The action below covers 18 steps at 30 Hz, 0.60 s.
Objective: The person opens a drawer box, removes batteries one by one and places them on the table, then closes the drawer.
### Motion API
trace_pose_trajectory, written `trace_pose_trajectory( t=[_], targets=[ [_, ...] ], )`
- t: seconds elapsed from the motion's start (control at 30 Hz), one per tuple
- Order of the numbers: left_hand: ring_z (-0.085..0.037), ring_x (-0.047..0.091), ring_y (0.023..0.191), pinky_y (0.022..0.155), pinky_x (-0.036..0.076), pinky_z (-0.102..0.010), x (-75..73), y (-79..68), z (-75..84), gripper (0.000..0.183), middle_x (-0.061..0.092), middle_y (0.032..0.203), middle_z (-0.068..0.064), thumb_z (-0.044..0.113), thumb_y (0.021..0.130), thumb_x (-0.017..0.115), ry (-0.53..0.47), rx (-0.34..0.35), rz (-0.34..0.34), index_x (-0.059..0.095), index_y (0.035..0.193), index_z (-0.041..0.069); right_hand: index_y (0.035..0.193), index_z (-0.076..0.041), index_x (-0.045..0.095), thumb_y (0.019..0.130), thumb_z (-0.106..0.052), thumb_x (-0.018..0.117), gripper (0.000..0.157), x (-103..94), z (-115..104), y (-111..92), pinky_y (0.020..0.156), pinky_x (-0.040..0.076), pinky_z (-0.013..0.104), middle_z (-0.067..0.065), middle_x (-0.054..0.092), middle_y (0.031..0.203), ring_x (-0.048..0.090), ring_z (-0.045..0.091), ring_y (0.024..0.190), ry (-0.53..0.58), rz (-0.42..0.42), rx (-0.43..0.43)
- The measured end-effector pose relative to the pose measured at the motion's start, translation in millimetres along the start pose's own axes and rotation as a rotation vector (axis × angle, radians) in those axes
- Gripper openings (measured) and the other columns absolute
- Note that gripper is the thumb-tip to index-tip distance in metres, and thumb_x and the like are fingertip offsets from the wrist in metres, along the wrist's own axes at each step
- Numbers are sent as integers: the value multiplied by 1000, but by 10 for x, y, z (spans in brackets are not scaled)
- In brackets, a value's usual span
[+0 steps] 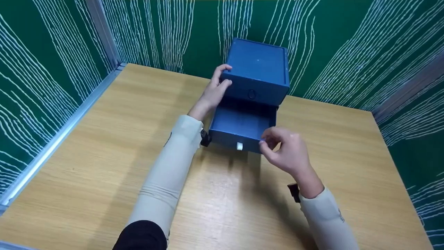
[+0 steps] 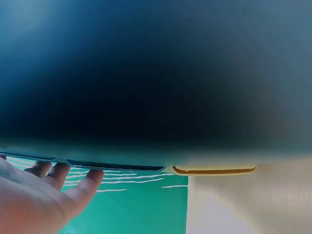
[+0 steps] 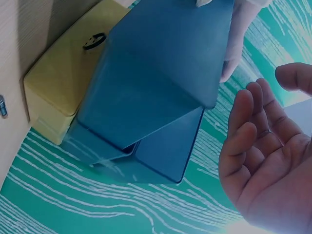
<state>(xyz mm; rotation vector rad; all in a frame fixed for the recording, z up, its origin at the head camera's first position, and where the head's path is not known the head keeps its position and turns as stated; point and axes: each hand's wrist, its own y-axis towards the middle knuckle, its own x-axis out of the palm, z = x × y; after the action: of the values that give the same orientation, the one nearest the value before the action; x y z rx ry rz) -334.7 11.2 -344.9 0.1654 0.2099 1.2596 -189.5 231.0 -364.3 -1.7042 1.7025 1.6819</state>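
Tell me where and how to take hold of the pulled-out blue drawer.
Probably best to pinch the white tab near the middle of the front panel, coming from the near side in the head view: that face points this way, and the tab looks small, raised and uncovered.

Blue drawer unit (image 1: 258, 60), upright on a wooden table (image 1: 86, 156), dark-ringed upper drawer (image 1: 265, 93) closed, white-tabbed drawer (image 1: 225, 137) beneath pulled out.
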Motion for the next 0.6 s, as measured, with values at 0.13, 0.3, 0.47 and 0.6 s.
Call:
trace_pose_trajectory(
  t=[0.13,0.3,0.47,0.6],
  targets=[
    [-15,26,122,102,21,-38,0,-1,-6,35,19,138,5,18,90,35,13,2,5,31,123,28,79,-18,61,75,-26,60,9,46,-60,-20,54,46,22,-10,58,70,52,4,59,-9,-25,-31],
    [-15,29,120,99,25,-36,7,8,-7,36,20,138,4,16,90,36,8,19,11,31,124,25,76,-20,60,76,-29,59,10,126,-127,-44,51,43,20,-10,57,69,50,3,57,-68,-38,-63],
    [-16,31,118,97,27,-36,9,9,-3,35,22,136,3,17,90,36,3,1,11,31,123,27,73,-21,60,75,-32,58,11,243,-170,-69,49,41,20,-10,58,67,50,3,55,-126,-63,-74],
    [-16,30,119,99,25,-36,6,3,2,36,21,137,4,16,90,36,16,5,20,31,124,26,73,-21,61,75,-35,57,14,333,-206,-95,47,39,20,-9,58,65,49,4,54,-170,-133,-36]
  ],
)
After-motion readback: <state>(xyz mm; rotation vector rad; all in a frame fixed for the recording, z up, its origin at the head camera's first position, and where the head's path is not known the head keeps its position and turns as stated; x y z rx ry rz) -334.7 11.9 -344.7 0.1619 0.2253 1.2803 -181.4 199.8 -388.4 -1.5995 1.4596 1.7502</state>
